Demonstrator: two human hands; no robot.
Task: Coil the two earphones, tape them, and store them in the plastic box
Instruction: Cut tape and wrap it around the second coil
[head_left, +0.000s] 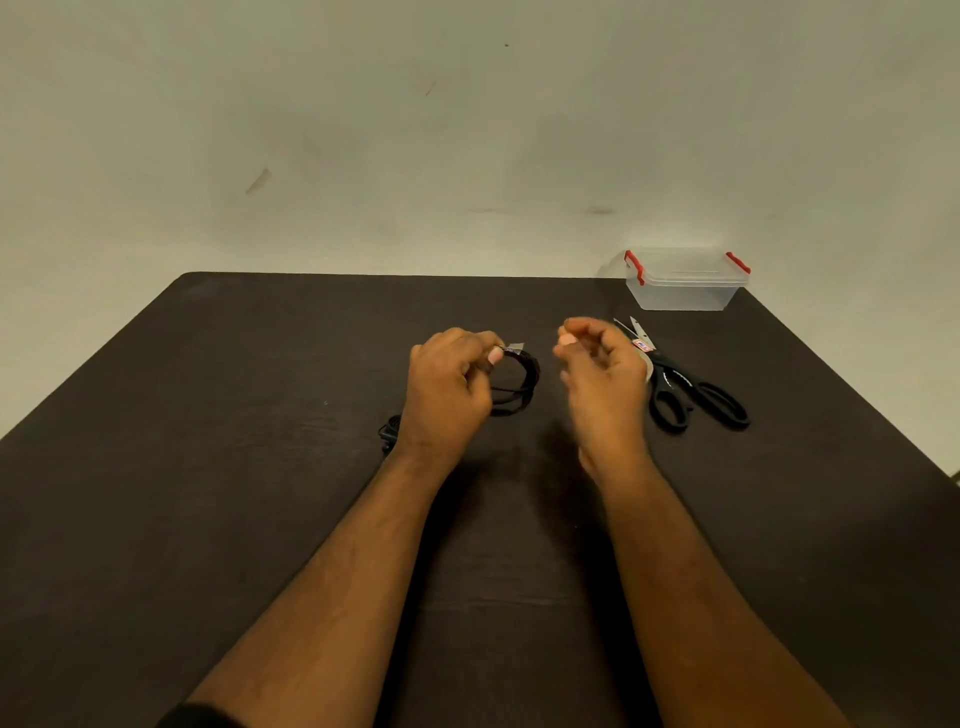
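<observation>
My left hand (449, 387) pinches a coiled black earphone (525, 376) above the middle of the table, with a small piece of clear tape (515, 347) sticking up from the coil's top. A short way to the right, my right hand (602, 371) hovers with fingers loosely curled and thumb near forefinger, holding nothing that I can see. A second black earphone (389, 431) lies on the table, mostly hidden behind my left wrist. The clear plastic box (683, 283) with red clips stands shut at the far right corner.
Black-handled scissors (685, 395) lie just right of my right hand, blades pointing away. A tape roll (644, 349) peeks out behind that hand. The dark table (234, 467) meets a pale wall along its far edge.
</observation>
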